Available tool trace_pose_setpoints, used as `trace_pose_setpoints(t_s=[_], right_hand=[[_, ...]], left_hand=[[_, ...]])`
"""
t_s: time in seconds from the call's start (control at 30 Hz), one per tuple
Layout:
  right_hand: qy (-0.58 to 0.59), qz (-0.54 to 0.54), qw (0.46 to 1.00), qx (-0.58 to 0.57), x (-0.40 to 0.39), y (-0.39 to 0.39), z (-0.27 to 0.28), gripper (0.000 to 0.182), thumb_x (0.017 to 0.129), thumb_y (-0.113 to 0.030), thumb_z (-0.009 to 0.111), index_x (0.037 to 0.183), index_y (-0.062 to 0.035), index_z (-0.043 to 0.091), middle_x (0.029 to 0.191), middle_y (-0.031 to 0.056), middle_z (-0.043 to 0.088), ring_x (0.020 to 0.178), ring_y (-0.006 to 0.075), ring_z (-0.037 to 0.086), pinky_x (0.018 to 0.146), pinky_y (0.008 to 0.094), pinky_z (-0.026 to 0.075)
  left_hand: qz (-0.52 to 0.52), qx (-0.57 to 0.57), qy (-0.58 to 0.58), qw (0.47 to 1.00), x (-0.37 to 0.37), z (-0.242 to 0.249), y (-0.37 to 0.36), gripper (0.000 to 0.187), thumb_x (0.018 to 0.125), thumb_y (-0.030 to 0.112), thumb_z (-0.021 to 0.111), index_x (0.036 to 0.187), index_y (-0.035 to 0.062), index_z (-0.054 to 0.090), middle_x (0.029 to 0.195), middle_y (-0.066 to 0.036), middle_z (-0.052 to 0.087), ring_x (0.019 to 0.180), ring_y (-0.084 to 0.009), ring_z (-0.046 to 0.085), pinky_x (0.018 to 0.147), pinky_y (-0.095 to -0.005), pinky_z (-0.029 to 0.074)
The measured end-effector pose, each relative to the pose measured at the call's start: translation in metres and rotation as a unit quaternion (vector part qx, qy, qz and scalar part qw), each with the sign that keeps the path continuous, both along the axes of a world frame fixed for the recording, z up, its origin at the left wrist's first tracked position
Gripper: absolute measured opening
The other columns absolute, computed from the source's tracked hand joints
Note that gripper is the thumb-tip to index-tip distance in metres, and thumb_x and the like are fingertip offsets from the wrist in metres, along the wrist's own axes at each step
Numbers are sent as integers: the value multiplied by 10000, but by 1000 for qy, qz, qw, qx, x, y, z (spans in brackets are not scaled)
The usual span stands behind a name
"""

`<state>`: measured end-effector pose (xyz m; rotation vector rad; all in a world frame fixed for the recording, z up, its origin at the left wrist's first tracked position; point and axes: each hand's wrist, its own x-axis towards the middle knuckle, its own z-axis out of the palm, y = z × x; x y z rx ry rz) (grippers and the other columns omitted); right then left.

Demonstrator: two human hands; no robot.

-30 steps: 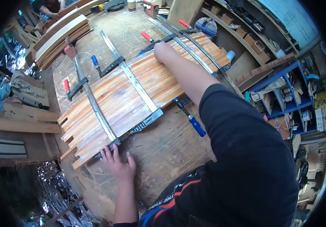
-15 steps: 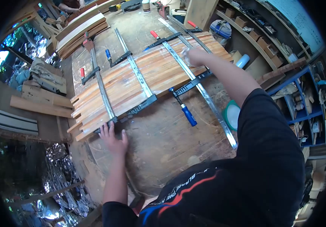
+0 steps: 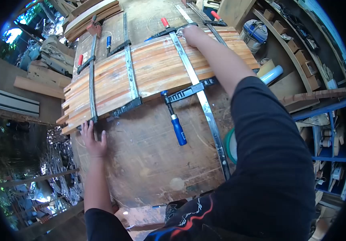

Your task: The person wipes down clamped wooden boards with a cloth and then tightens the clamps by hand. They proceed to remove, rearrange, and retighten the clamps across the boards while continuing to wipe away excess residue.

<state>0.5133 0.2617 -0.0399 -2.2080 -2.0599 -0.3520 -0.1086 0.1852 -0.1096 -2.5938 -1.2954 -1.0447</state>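
Note:
A panel of glued wooden strips [image 3: 153, 74] lies on the workbench, with several bar clamps across it. My right hand [image 3: 194, 36] is closed around a crumpled whitish rag [image 3: 180, 32], at the panel's far edge beside a clamp bar [image 3: 186, 62]. That clamp's blue handle [image 3: 178, 130] hangs over the near side of the panel. At the near left corner, my left hand [image 3: 94, 140] has its fingers spread and its fingertips at the end of the leftmost clamp [image 3: 92, 86]. Pale smears mark the wood and the bars.
A green-rimmed tub [image 3: 230, 146] is partly hidden behind my right arm. Stacked boards [image 3: 90, 18] lie at the back left. On the right stand a white and blue container [image 3: 254, 34], a shelf unit [image 3: 301, 52] and a blue rack [image 3: 330, 132].
My right hand has moved away from me with the rag, from the panel's surface to its far edge. My left hand stays by the same clamp end. The view has shifted.

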Motion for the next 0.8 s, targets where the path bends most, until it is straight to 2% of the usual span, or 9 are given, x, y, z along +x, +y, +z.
trace_pose_setpoints(t_s=[0.1,0.17,0.23,0.33,0.4,0.47,0.57,0.63,0.8], right_hand=[[20,-19,993,-112,-17,-58,15,150,851,-15,699,970,-18,790,1010,213,758,965,368,742,866,434,604],[-138,62,947,-284,-58,-131,67,167,886,-65,669,993,-9,784,1012,224,752,949,381,737,860,446,598],[30,6,963,-268,-59,-167,61,205,899,-131,667,1014,-1,777,1003,232,748,938,387,733,856,452,596],[111,7,979,-173,-50,-167,50,227,949,-170,605,993,-14,763,966,252,740,896,417,727,830,507,578],[-10,71,983,-170,-20,-122,38,261,973,-187,588,996,5,763,972,268,736,897,424,727,842,513,574],[86,-66,990,-86,-11,-71,30,272,982,-188,574,1018,2,766,987,256,745,913,404,740,833,491,591],[127,-142,979,-73,4,-2,24,288,980,-196,567,1012,11,765,1005,231,762,940,367,760,797,434,623],[126,-157,979,-32,13,27,12,291,986,-197,557,1023,1,767,1057,225,758,980,365,749,865,453,607],[153,-30,988,11,-12,-20,9,270,971,-179,576,1089,-20,761,1117,259,733,1035,421,718,934,487,569]], left_hand=[[17,-20,8,1000,0,2,-2,669,852,241,777,1470,93,566,1558,-218,499,1483,-440,402,1238,-570,271],[14,-26,17,999,-3,4,-3,692,852,251,780,1491,118,550,1578,-202,483,1496,-431,389,1238,-585,259],[20,-36,30,999,-2,8,-5,712,851,257,782,1507,131,534,1592,-192,469,1507,-424,377,1237,-596,253],[25,-35,52,998,-3,9,-6,749,841,255,792,1528,151,513,1614,-181,444,1526,-413,354,1238,-609,241],[25,-23,53,998,-1,7,-3,765,833,253,800,1533,153,508,1620,-183,435,1532,-414,345,1240,-608,238],[30,-18,59,998,-3,3,-4,785,823,247,810,1539,152,502,1622,-184,432,1535,-420,337,1241,-605,237],[26,-12,52,998,-2,1,-3,788,825,246,808,1543,150,496,1624,-184,430,1536,-422,335,1242,-605,237],[26,-14,55,998,-1,0,-4,790,828,245,806,1545,147,491,1626,-191,423,1534,-432,330,1242,-605,237],[37,-24,64,997,-3,1,-6,800,823,264,810,1544,151,484,1624,-197,421,1529,-447,329,1239,-614,234]])
